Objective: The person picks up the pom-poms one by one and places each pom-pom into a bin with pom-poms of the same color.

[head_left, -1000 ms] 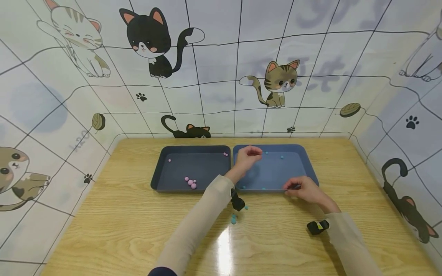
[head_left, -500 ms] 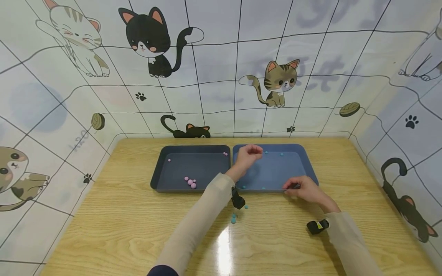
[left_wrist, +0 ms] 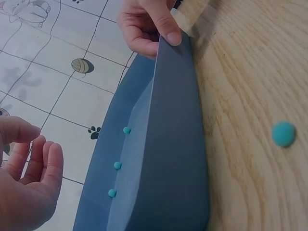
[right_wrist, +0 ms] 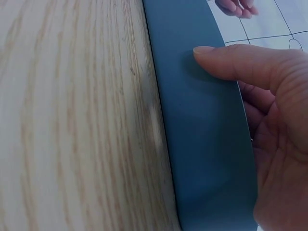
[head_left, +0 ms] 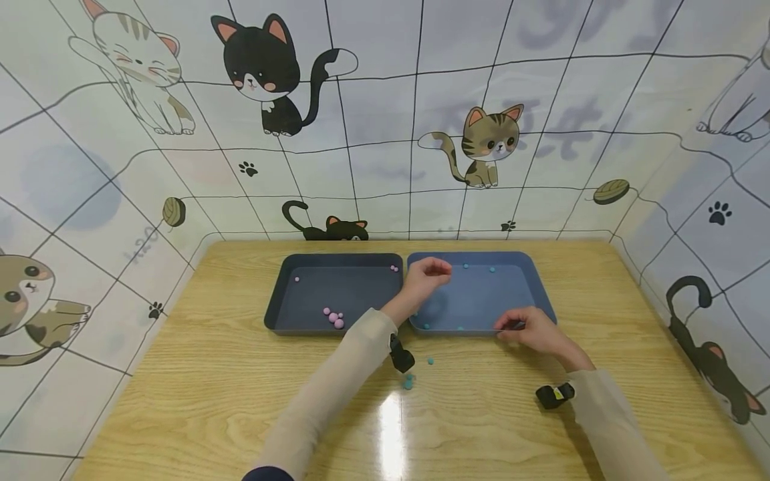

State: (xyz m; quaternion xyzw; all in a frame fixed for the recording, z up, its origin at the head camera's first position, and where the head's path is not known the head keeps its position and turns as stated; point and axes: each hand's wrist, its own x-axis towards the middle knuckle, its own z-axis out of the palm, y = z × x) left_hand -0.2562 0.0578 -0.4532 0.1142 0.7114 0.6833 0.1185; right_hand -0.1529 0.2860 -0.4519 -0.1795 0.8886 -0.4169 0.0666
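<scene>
The right hand (head_left: 532, 329) pinches the near wall of the blue tray (head_left: 481, 294): the thumb lies on the outer side, the other fingers inside. I judge this grip serves to keep the tray from sliding. The left hand (head_left: 421, 279) hangs above the left part of the same tray, its fingers loosely curved and the thumb close to the fingertips; no ball is seen between them, but I cannot tell if something very small is hidden there.

In this tray small turquoise balls (head_left: 492, 270) lie apart: two beyond the right hand near the far wall, others near the wall it grips, to its left. More turquoise balls (head_left: 409, 383) are outside, on the tabletop (head_left: 240, 381), on the body's side of the left hand. The dark tray (head_left: 355, 287) stands to the left of the left hand, just beside the blue one, and bears only pink balls (head_left: 333, 318), so the colours seem to be kept separate.

The tabletop is pale, wood-grained, with a bright reflection between the two forearms. Beyond the hands and at both sides, walls (head_left: 379, 167) show printed cats and grid lines.
</scene>
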